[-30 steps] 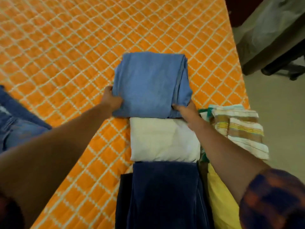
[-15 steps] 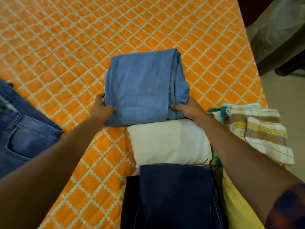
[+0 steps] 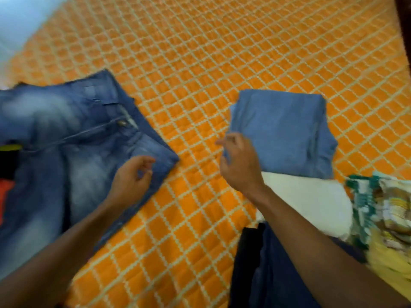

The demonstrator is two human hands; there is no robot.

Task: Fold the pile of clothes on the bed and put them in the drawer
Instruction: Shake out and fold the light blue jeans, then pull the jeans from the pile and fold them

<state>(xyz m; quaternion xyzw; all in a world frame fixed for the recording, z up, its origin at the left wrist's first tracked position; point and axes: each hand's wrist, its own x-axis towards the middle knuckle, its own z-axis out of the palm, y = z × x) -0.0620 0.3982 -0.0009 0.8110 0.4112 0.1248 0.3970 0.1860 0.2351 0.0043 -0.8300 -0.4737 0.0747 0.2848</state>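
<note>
A folded light-blue garment (image 3: 284, 132) lies on the orange quilted bedspread (image 3: 200, 63). In front of it sit a folded white garment (image 3: 307, 201) and a folded navy one (image 3: 266, 274). Unfolded faded jeans (image 3: 73, 134) are spread at the left. My left hand (image 3: 131, 178) hovers over the jeans' near corner, fingers loosely curled and holding nothing. Over the light-blue garment's left edge is my right hand (image 3: 240, 163), also loosely curled, with no clear grip. The view is blurred.
A striped green and brown cloth (image 3: 382, 205) and a yellow garment (image 3: 391, 263) lie at the right edge of the bed. Black (image 3: 9, 161) and red (image 3: 5, 196) items show at the far left beside the jeans. Bare bedspread stretches beyond.
Both hands have let go of the light-blue garment. My left hand moved left onto the jeans, my right hand crossed to the garment's left edge, and the view swung left.
</note>
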